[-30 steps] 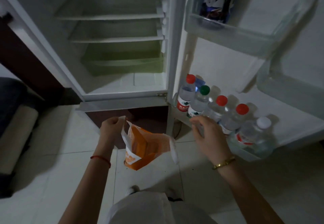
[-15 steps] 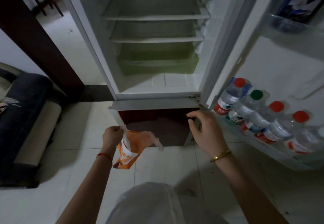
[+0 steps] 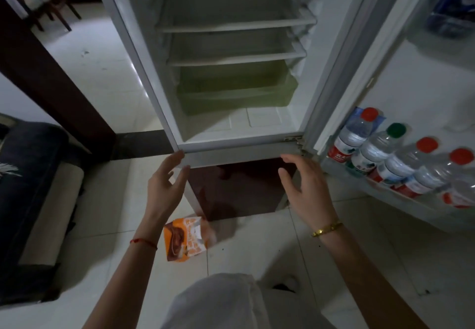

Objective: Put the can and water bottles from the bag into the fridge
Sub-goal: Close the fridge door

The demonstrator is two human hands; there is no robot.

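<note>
Now we hold our left hand point(image 3: 164, 184) and right hand point(image 3: 305, 187) open, empty, before the fridge point(image 3: 241, 146). Below the fridge, the bag point(image 3: 186, 238) lies on the floor point(image 3: 257, 238); bottles point(image 3: 385, 164) line its door.

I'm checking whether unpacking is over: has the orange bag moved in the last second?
Yes. The orange bag left the left hand and went down to the floor tiles in front of the fridge.
</note>
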